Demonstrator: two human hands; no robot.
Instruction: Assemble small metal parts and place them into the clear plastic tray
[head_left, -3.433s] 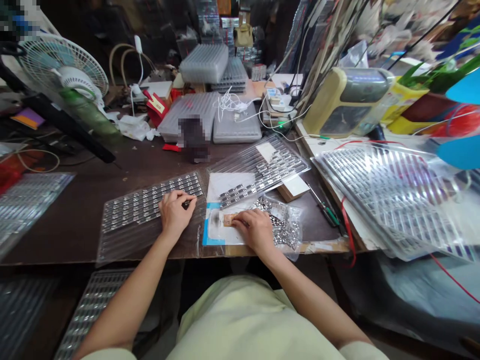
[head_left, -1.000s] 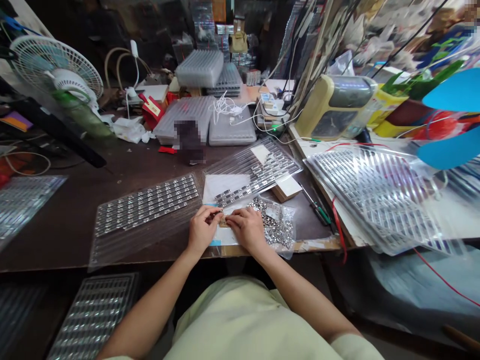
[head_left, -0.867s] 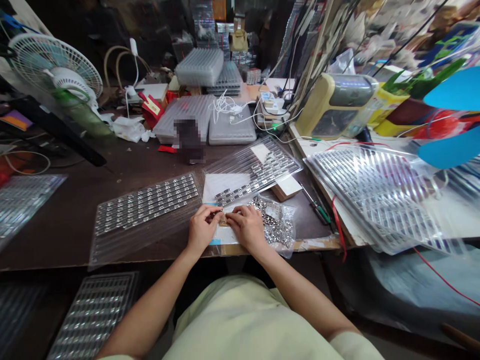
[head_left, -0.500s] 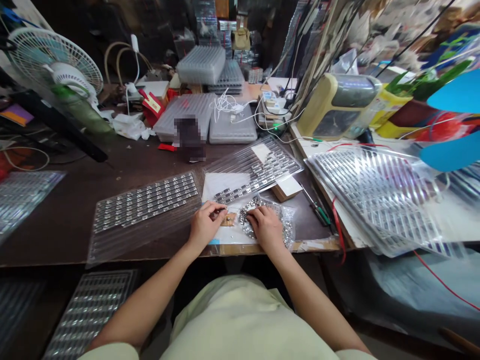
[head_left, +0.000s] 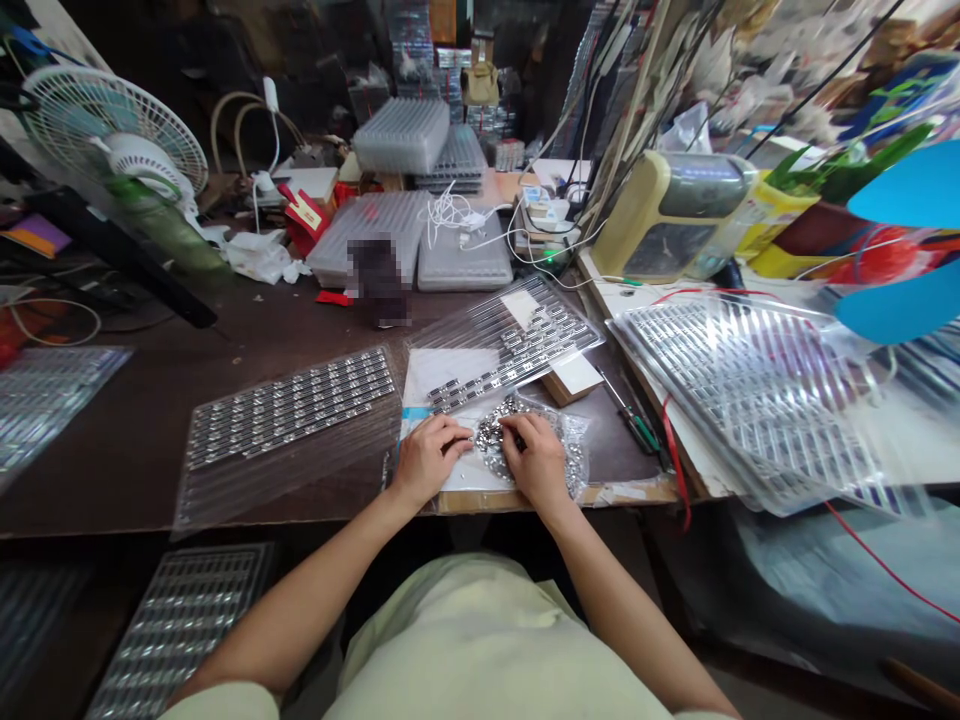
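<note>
My left hand (head_left: 430, 460) rests over a white sheet (head_left: 472, 473) at the table's front edge. Its thumb and fingers are drawn together; anything between them is too small or hidden to tell. Just to the right, my right hand (head_left: 535, 458) has curled fingertips in a heap of small shiny metal parts (head_left: 491, 432), on an open clear plastic bag (head_left: 577, 450). Which piece it pinches is hidden. Behind the hands lies a ribbed clear tray (head_left: 465, 330) partly filled with dark-and-silver pieces (head_left: 487, 380). Another tray (head_left: 247, 490) at the left holds rows of similar pieces (head_left: 292, 405).
A small box with a white top (head_left: 574, 378) and a green-handled screwdriver (head_left: 641, 432) lie right of the bag. Stacked clear trays (head_left: 750, 400) lie farther right. Toward the back are a fan (head_left: 120, 130), white cables (head_left: 454, 215) and more stacked trays (head_left: 401, 135).
My left hand has shifted right and slightly down, toward my right hand. The tan piece seen by its fingers before is now out of sight. My right hand stays at the metal parts.
</note>
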